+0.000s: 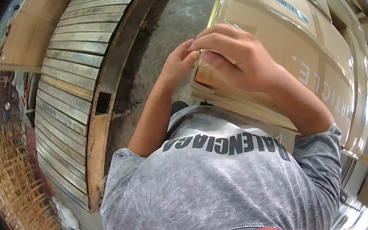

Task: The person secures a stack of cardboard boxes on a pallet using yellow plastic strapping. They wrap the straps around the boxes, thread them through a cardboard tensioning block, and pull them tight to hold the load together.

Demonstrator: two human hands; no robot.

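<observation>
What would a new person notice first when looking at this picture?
First come the two bare hands in the middle: the right hand lies on the near corner of a big cardboard box wrapped in clear film, and the left hand meets it at that corner. To the left, a wooden pallet rests on the grey concrete floor. Below, the person's grey shirt fills the lower part.

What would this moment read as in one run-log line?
left hand: fingertips at corner of brown cardboard carton | right hand: resting on carton corner | grey concrete floor below
</observation>
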